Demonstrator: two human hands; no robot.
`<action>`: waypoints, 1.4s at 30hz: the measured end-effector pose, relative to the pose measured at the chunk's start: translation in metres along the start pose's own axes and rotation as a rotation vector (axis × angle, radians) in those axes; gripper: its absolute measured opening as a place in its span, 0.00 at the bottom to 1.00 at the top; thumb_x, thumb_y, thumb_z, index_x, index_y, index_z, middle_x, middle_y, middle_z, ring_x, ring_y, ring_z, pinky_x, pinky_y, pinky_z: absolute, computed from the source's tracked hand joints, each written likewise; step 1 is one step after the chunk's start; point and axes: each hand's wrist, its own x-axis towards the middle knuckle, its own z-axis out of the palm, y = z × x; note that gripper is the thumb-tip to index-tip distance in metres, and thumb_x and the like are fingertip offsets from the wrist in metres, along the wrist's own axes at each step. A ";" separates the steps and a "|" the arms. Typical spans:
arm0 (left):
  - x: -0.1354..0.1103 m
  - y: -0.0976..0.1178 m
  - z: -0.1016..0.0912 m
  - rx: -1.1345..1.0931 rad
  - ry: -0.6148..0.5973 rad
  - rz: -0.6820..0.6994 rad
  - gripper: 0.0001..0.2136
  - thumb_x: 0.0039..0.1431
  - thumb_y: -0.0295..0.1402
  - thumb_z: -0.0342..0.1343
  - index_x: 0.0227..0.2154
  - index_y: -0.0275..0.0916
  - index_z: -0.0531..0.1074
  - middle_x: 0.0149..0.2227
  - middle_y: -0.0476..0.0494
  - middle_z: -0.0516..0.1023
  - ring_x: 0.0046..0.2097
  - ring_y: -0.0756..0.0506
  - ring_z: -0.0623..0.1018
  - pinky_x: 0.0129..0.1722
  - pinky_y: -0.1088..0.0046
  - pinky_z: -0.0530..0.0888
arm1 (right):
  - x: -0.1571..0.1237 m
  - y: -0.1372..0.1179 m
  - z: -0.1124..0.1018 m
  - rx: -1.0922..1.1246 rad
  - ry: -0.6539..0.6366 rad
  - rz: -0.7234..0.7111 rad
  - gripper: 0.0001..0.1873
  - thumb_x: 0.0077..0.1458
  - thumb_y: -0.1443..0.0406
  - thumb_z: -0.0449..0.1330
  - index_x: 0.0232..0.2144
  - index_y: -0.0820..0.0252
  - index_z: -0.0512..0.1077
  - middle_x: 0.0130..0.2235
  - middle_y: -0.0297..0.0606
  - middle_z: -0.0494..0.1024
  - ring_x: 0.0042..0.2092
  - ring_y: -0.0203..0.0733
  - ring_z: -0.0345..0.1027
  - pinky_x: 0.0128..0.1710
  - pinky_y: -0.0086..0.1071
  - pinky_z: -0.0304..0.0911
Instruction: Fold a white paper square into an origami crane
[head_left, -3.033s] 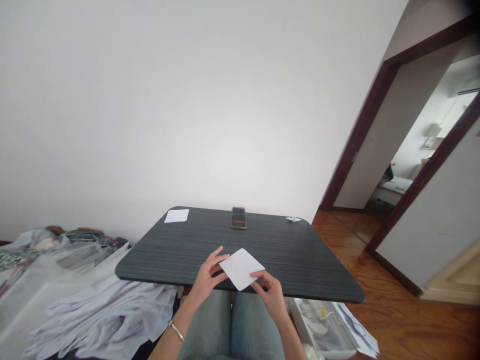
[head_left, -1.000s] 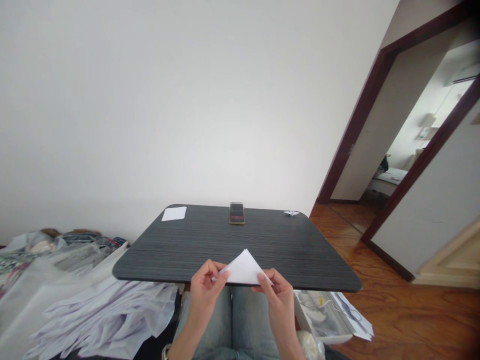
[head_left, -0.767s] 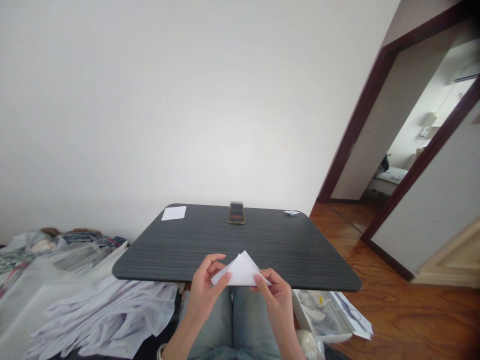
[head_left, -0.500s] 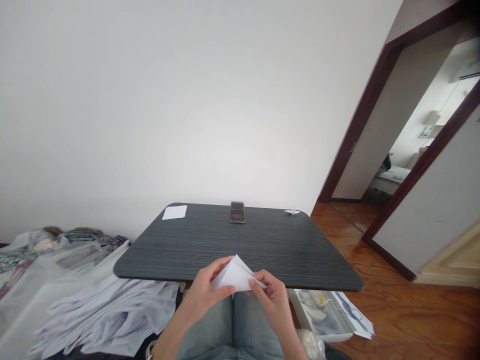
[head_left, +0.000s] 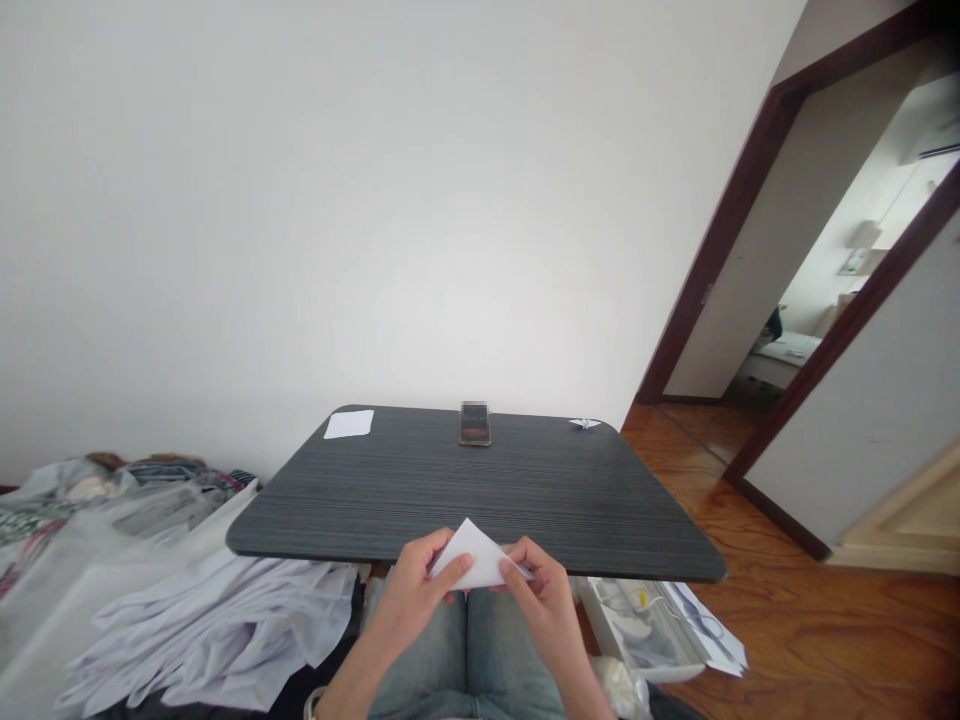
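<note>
A white folded sheet of paper (head_left: 478, 556), triangular with its point facing away from me, is held above my lap at the table's near edge. My left hand (head_left: 424, 578) pinches its left side, thumb lying on top and fingers underneath. On the other side my right hand (head_left: 534, 580) grips the right corner between thumb and fingers. Part of the paper's lower edge is hidden by the thumbs. Both hands are closed on the same paper.
The dark table (head_left: 480, 490) bears a stack of white paper (head_left: 349, 424), a phone propped upright (head_left: 475, 424) and a small folded paper figure (head_left: 585, 424). Crumpled white sheets (head_left: 217, 630) lie low on the left. A white box (head_left: 645, 630) sits below the table's right side.
My left hand has shifted slightly right and its thumb has moved up onto the paper's face. The paper now looks flatter, its loose flap no longer spread.
</note>
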 end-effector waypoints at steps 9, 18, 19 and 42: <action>0.002 -0.001 0.002 -0.022 0.060 -0.040 0.16 0.51 0.44 0.53 0.22 0.34 0.67 0.20 0.51 0.65 0.23 0.50 0.66 0.18 0.79 0.65 | -0.002 -0.011 0.001 0.104 -0.046 0.073 0.13 0.54 0.58 0.56 0.22 0.58 0.65 0.28 0.35 0.74 0.31 0.40 0.65 0.29 0.28 0.61; 0.002 -0.002 0.004 -0.019 0.118 -0.023 0.17 0.51 0.44 0.53 0.19 0.34 0.65 0.18 0.52 0.61 0.22 0.52 0.62 0.19 0.79 0.61 | 0.000 -0.012 0.003 0.198 0.011 0.112 0.11 0.51 0.58 0.59 0.25 0.59 0.66 0.30 0.36 0.76 0.30 0.38 0.69 0.29 0.28 0.66; 0.002 -0.002 0.003 -0.015 0.129 -0.017 0.17 0.51 0.44 0.53 0.19 0.34 0.65 0.18 0.52 0.61 0.22 0.52 0.62 0.19 0.79 0.61 | 0.001 -0.010 0.003 0.232 0.038 0.127 0.11 0.49 0.58 0.61 0.28 0.59 0.67 0.30 0.36 0.76 0.30 0.38 0.69 0.27 0.28 0.67; 0.005 -0.013 0.010 -0.073 0.214 0.000 0.17 0.51 0.44 0.54 0.18 0.36 0.63 0.18 0.54 0.59 0.23 0.52 0.61 0.20 0.79 0.59 | 0.005 -0.004 0.007 0.356 0.167 0.283 0.17 0.41 0.54 0.66 0.25 0.64 0.72 0.19 0.38 0.78 0.23 0.39 0.74 0.22 0.25 0.69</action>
